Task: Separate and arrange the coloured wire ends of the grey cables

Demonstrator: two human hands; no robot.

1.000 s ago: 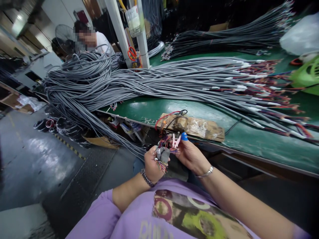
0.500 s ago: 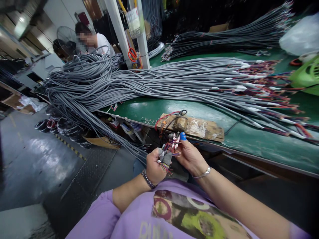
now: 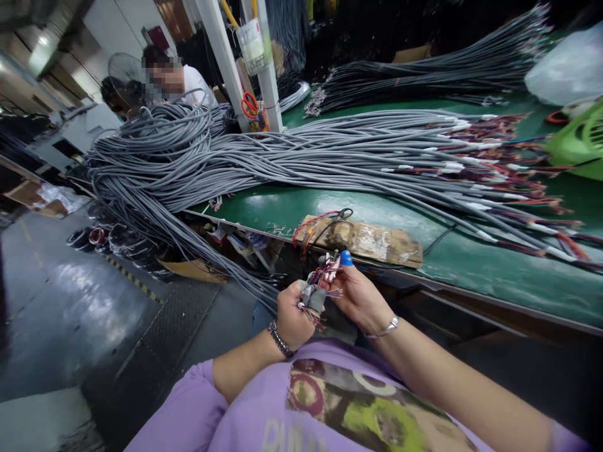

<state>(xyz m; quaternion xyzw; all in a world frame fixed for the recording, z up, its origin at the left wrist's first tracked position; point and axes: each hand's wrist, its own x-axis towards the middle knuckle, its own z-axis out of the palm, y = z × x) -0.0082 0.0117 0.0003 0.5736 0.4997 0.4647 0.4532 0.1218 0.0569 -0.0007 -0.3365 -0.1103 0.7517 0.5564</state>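
My left hand is closed around a bunch of grey cable ends, whose thin coloured wires fan out past the fingers. Opposite it, my right hand pinches wires with white tips from that bunch; its thumb wears a blue finger cover. Both hands are close together in front of my body, just off the bench edge. Long grey cables run down from the bench toward my left hand. Exactly which wires the right fingers grip is partly hidden.
A wooden block with a red and a black lead lies at the edge of the green bench. Behind it stretches a thick pile of grey cables. A green basket stands at right. Another person sits at far left.
Both hands stay in nearly the same place with the same hold. The view has shifted only very slightly.
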